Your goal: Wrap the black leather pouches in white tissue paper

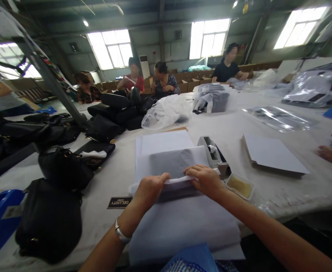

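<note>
Beside the tape dispenser [217, 156], pinches folded white paper [179, 181] with left hand [151, 189] and right hand [207, 180]; seems light, soft, easily torn, best gripped along its fold.

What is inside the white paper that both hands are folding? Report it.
Inside the white paper, a dark shape shows through as grey. Its surface and details are covered, so what it is cannot be told.
</note>
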A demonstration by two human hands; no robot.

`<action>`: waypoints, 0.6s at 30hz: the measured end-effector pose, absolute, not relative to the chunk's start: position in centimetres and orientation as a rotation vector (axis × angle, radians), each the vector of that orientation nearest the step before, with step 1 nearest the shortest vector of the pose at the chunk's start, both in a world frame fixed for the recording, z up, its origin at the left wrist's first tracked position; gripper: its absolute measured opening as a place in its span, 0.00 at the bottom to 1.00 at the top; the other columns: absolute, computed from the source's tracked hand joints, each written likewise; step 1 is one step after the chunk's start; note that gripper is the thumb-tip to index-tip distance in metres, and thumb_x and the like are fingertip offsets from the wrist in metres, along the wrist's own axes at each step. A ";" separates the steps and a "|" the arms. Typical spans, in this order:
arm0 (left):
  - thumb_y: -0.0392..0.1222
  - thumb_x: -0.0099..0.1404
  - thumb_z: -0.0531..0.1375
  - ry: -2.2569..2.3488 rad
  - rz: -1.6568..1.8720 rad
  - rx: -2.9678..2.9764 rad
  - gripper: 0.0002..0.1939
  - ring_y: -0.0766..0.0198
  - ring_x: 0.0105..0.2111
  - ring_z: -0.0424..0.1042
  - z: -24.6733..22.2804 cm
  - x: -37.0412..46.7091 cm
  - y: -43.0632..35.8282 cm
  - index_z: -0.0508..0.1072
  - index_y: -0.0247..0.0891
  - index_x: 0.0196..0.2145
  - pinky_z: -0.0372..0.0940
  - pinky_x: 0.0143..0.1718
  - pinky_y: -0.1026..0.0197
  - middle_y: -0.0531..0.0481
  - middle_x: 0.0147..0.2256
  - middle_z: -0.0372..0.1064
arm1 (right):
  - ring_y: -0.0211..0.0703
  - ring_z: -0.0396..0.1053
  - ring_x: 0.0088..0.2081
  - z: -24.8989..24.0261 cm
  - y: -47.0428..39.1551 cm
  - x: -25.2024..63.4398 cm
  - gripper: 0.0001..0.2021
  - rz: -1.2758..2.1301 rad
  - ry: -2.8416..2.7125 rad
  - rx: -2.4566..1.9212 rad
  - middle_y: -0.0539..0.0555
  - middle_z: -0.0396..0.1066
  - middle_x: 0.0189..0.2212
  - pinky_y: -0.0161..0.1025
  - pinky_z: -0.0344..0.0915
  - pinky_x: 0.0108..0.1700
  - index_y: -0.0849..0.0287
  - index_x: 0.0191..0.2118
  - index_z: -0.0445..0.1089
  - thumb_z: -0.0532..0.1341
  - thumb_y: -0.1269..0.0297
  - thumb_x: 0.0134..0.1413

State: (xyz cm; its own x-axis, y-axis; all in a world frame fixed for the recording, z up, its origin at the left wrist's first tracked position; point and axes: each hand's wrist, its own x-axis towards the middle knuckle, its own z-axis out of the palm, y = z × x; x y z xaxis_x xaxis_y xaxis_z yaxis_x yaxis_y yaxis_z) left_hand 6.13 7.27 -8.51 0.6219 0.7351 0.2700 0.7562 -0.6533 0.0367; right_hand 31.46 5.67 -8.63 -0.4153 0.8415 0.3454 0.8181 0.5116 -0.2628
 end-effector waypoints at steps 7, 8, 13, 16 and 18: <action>0.42 0.68 0.61 -1.293 -0.571 -2.707 0.16 0.59 0.31 0.78 -8.6 6.6 8.9 0.70 0.43 0.53 0.67 0.30 0.63 0.50 0.35 0.79 | 0.44 0.72 0.42 -9.3 7.1 32.0 0.03 0.061 -2.184 -1.501 0.49 0.75 0.38 0.37 0.64 0.41 0.53 0.37 0.72 0.62 0.63 0.61; 0.41 0.68 0.61 -1.269 -0.589 -2.685 0.17 0.59 0.32 0.78 -8.7 6.7 9.1 0.70 0.42 0.54 0.69 0.31 0.62 0.50 0.35 0.79 | 0.44 0.72 0.42 -9.3 7.3 32.0 0.04 0.067 -2.176 -1.510 0.50 0.75 0.37 0.37 0.64 0.40 0.53 0.37 0.72 0.61 0.61 0.62; 0.35 0.70 0.57 -1.115 -0.845 -2.442 0.19 0.54 0.53 0.72 -9.2 7.8 8.2 0.67 0.39 0.58 0.62 0.59 0.45 0.43 0.52 0.74 | 0.43 0.73 0.39 -9.1 7.7 31.8 0.08 0.060 -2.165 -1.570 0.49 0.75 0.35 0.36 0.62 0.38 0.53 0.35 0.72 0.62 0.56 0.62; 0.34 0.72 0.54 -0.980 -0.921 -2.493 0.16 0.57 0.55 0.70 -10.6 9.0 6.8 0.70 0.39 0.55 0.60 0.62 0.48 0.46 0.54 0.73 | 0.44 0.73 0.38 -8.9 8.1 31.6 0.08 -0.004 -2.163 -1.631 0.50 0.76 0.35 0.37 0.62 0.37 0.53 0.35 0.72 0.61 0.56 0.62; 0.33 0.72 0.52 -0.961 -0.866 -2.582 0.15 0.59 0.54 0.71 -11.9 9.6 6.1 0.72 0.38 0.53 0.65 0.58 0.52 0.48 0.54 0.73 | 0.45 0.73 0.38 -9.0 8.4 31.9 0.07 -0.079 -2.157 -1.647 0.51 0.76 0.36 0.38 0.64 0.39 0.53 0.36 0.73 0.60 0.58 0.63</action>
State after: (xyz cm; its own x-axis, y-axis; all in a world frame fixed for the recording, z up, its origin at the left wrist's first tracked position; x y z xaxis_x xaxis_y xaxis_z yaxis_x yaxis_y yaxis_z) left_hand 9.64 6.09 -11.88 0.6053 0.5101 0.6111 0.6604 -0.7504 -0.0279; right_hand 31.90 8.41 -8.96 -0.2075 0.9086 0.3625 0.9326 0.2956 -0.2071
